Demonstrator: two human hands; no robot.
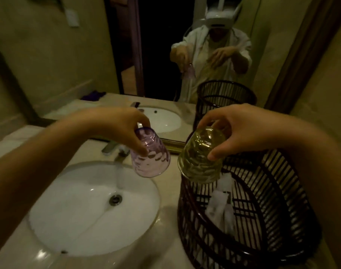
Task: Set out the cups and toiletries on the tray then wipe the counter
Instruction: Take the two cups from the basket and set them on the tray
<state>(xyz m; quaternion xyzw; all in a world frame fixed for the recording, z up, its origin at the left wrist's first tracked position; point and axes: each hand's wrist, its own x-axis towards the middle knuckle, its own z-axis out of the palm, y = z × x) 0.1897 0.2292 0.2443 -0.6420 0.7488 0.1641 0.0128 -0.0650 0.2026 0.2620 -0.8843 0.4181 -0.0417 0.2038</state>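
Note:
My left hand (115,125) grips a purple glass cup (151,158) by its base, mouth tilted down, above the sink's right rim. My right hand (241,131) holds a yellow-green glass cup (198,158) the same way, mouth down, over the near-left rim of a dark slatted basket (278,220). The two cups hang side by side without touching. Inside the basket lie several white toiletry packets (217,202). No tray is visible.
A white oval sink (88,214) with a drain sits in the beige counter (161,230), with water running from the chrome faucet (115,150) behind it. A wall mirror (88,55) stands along the back edge. The basket fills the counter's right side.

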